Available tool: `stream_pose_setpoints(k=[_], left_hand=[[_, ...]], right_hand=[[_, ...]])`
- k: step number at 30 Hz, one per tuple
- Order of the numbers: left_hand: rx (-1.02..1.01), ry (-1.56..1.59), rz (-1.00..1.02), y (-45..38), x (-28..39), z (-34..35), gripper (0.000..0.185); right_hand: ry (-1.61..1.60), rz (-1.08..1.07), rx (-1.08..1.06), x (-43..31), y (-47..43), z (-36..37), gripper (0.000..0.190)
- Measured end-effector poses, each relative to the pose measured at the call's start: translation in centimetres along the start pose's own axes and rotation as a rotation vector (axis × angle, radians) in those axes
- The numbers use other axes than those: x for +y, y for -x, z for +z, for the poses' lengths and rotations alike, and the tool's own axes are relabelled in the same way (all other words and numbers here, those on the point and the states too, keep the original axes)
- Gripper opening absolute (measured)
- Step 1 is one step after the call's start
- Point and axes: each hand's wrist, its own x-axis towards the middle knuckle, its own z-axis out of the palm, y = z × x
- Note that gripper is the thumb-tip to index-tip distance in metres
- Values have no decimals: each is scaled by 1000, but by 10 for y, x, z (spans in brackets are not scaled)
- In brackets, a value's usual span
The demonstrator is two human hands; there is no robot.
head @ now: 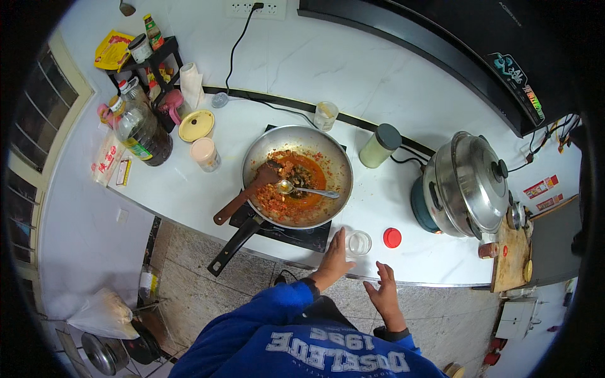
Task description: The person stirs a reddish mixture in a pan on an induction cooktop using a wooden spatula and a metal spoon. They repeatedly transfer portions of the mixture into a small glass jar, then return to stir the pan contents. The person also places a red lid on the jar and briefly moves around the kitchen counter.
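My left hand [334,261] is beside a small clear glass jar [359,243] near the counter's front edge, fingers apart and holding nothing. Whether its fingers touch the jar I cannot tell. My right hand [385,294] hovers at the counter edge, empty, with its fingers spread. A red lid [392,237] lies to the right of the jar. Behind my left hand, a frying pan [342,175] sits on a black induction cooktop [309,238]. Reddish chopped sauce [283,205] with orange oil is in the pan. A brown wooden spatula [246,194] and a metal spoon [316,192] rest in it.
The black pan handle [235,248] juts over the front edge. At right stand a large steel steamer pot [465,189] and a wooden cutting board [509,255]. A green canister [379,146] is behind. Bottles, including a large dark one [144,134], crowd the left. A range hood [439,42] hangs above.
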Motion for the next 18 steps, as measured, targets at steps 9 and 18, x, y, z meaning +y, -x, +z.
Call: stream_pose_setpoints(k=[9,18], left_hand=[[-44,58,91,89,93,-196,48],[187,-124,-506,41,24,-376,39]], right_hand=[[-81,-167,88,-9,-11,-16,69],[-283,-413,-173,-112,-35,-21,44]])
